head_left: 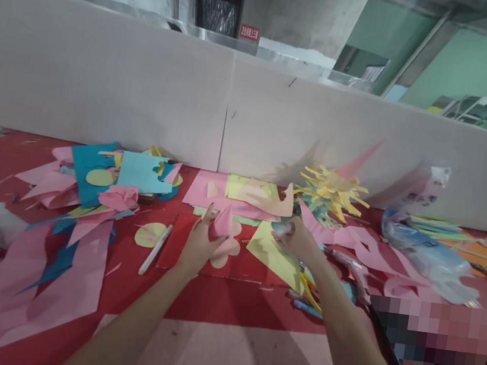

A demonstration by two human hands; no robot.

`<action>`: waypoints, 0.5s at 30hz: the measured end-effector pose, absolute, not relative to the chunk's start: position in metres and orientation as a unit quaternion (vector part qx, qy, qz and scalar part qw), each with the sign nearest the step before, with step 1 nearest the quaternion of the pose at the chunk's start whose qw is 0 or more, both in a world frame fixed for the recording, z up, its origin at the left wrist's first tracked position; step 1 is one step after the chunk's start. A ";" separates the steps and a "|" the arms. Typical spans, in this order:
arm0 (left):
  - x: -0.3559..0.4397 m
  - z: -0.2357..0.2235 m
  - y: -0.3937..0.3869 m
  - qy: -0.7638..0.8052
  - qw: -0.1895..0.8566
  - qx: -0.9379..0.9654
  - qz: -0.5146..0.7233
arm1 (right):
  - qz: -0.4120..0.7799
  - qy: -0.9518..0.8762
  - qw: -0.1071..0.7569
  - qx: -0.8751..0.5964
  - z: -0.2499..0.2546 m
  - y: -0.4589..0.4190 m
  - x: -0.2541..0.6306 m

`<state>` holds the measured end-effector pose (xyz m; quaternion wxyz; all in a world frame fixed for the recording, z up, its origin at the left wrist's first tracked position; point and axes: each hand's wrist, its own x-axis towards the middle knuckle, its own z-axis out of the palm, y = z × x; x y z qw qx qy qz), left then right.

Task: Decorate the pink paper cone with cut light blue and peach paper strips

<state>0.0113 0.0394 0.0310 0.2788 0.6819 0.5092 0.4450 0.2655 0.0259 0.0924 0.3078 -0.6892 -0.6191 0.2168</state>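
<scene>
My left hand [199, 242] pinches a small pink paper piece [222, 223] folded to a point, held just above a red sheet [232, 265] and a pale heart-shaped cut-out [224, 253]. My right hand [298, 240] is closed over something small and pale near its fingertips, blurred by motion, above a yellow paper sheet [272, 252]. Both arms reach forward from the bottom of the view. A white pen-like stick [155, 249] lies left of my left hand.
Pink, blue and yellow paper scraps [90, 186] litter the red table. A yellow fringed paper flower [332, 191] stands at the back by a beige partition [225, 114]. Plastic bags [419, 241] and coloured paper lie right; a glue gun [351, 265] lies beside my right forearm.
</scene>
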 end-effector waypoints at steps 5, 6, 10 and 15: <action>0.012 0.035 0.035 0.481 0.193 0.705 0.485 | 0.139 -0.673 0.250 -0.682 0.089 0.005 0.277; 0.012 0.037 0.032 0.472 0.152 0.709 0.502 | 0.132 -0.679 0.233 -0.683 0.088 0.001 0.277; 0.023 0.042 0.013 0.365 -0.028 0.769 0.524 | 0.117 -0.710 0.183 -0.670 0.085 -0.007 0.275; 0.053 0.034 -0.008 0.283 -0.015 0.898 0.336 | 0.007 -0.726 0.126 -0.676 0.082 0.016 0.262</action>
